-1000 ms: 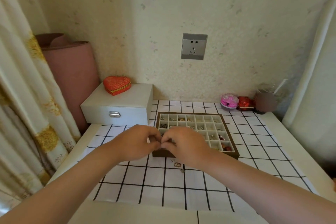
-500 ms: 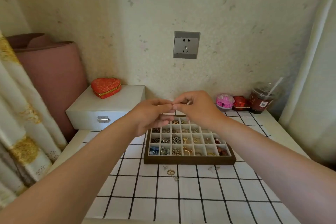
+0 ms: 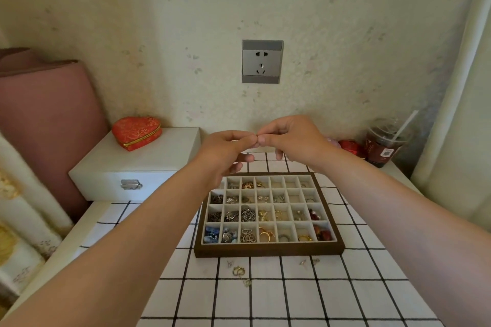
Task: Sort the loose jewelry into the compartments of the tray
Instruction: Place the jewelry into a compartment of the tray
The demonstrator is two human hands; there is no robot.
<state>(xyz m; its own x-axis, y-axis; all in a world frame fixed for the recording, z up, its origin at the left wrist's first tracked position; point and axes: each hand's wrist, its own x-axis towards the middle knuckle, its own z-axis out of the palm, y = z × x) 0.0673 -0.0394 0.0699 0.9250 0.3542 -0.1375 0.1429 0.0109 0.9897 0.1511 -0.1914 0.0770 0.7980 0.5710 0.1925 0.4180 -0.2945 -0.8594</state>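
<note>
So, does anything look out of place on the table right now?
Yes: a few small pieces of jewelry lie loose on the checked cloth just in front of the tray, outside its compartments. Nothing looks spilled or broken.

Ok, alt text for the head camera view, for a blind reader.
A left hand and right hand meet at the fingertips above a brown wooden compartment tray of jewelry; loose pieces lie on the white checked cloth before it.

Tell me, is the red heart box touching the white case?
Touching. The head view shows the red heart box resting on top of the white case, no gap beneath.
</note>
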